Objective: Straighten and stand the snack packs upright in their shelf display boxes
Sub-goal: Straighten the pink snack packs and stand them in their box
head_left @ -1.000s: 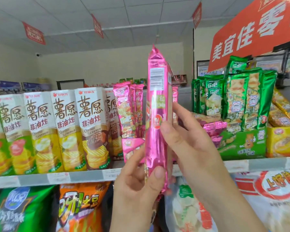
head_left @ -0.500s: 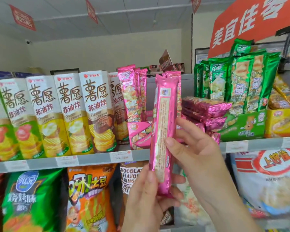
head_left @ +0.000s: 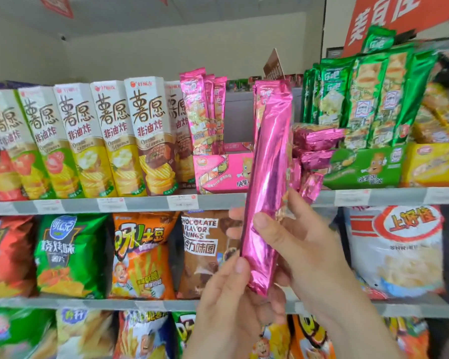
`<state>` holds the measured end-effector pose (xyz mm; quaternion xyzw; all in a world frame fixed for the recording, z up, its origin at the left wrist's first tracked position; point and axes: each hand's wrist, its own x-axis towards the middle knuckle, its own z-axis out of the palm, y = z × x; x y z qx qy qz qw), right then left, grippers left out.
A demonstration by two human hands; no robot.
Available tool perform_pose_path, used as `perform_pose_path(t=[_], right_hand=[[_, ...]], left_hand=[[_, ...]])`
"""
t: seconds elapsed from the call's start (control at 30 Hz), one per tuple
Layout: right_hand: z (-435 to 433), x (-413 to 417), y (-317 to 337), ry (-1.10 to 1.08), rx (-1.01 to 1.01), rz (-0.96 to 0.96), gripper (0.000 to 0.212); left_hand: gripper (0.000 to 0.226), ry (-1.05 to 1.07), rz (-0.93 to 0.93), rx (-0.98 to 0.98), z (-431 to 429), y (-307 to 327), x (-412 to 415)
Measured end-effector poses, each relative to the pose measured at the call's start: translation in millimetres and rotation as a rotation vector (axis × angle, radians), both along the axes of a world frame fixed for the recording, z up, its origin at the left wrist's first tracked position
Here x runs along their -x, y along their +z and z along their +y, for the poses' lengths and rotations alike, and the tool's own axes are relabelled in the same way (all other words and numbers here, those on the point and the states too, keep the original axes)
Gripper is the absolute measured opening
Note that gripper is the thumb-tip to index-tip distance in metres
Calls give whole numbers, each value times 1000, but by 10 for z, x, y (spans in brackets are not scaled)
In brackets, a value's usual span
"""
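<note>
Pink snack pack (head_left: 267, 187): held in the air in front of the shelf, near upright, top leaning a little right, plain foil side to camera
Pack position: top end overlaps the middle of the pink display box (head_left: 218, 172), bottom end hangs below the shelf edge (head_left: 140, 203) in front of the lower-shelf bags; not in the box
Right hand (head_left: 301, 244): clamped on the pack's mid-lower part, thumb across the front, fingers behind it
Left hand (head_left: 226, 301): pinching the pack's bottom end, thumb on its left edge, remaining fingers hidden behind the foil
Fingertips past the pack's left edge: visible, can't tell which hand
Upright pink packs (head_left: 205, 112): standing at the left end of the pink box, tight together
Fallen pink packs (head_left: 316, 136): lying flat and stacked at the right end of the box, ends poking toward the camera, one hanging over the shelf edge
Green packs (head_left: 360, 99): upright in the green display box (head_left: 363, 167), just right of the pink one
Crisp cartons (head_left: 145, 136): standing in a row left of the pink box, leaning slightly
Chocolate rings bag (head_left: 200, 255): lower shelf, just left of the hands
Image quality: edges motion-blurred, small print unreadable
</note>
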<state>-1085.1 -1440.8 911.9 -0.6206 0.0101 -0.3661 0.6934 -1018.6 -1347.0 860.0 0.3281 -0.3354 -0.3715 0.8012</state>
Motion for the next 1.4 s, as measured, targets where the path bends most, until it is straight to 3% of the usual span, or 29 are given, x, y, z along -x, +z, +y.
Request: perform_pose_path(t=[0.1,0.17,0.23,0.27,0.37,0.47,0.6,0.73,0.83,1.0,1.17,1.27,1.4], right_hand=[[-38,171,-101,16,-3,-30,29],[-76,267,-183,-33,40,1,29],[-115,354,-260,-83,51,21,32],[-138,391,-286,-101,68,13,32],[-210,485,-355,-193,207,-21,42],[-248,524,-439,-309,361,10,56],[-249,516,-557,-496,580,108,68],[-251,444,-638,-669,710,146,67],[-207,365,-658,-650,678,143,70],[-57,203,-673,-461,597,156,64],[226,-138,-589,-386,329,-5,43],[393,-322,-522,-386,239,74,39],[402,-516,-291,-419,368,188,49]], left_hand=[[79,-91,126,-27,-12,-85,197],[89,-112,208,-95,-51,-138,299],[83,-45,212,-216,-111,-179,404],[69,46,148,-296,-136,-205,431],[24,488,-315,-456,-132,-198,401],[27,634,-520,-277,-56,74,278],[53,512,-670,-26,-51,537,133],[36,470,-735,10,-112,785,8],[19,460,-820,22,-139,834,-94],[15,487,-917,82,-162,1095,-391],[7,453,-915,112,-246,1387,-707],[7,448,-1002,158,-311,1530,-895],[6,384,-1158,236,-396,1679,-1175]])
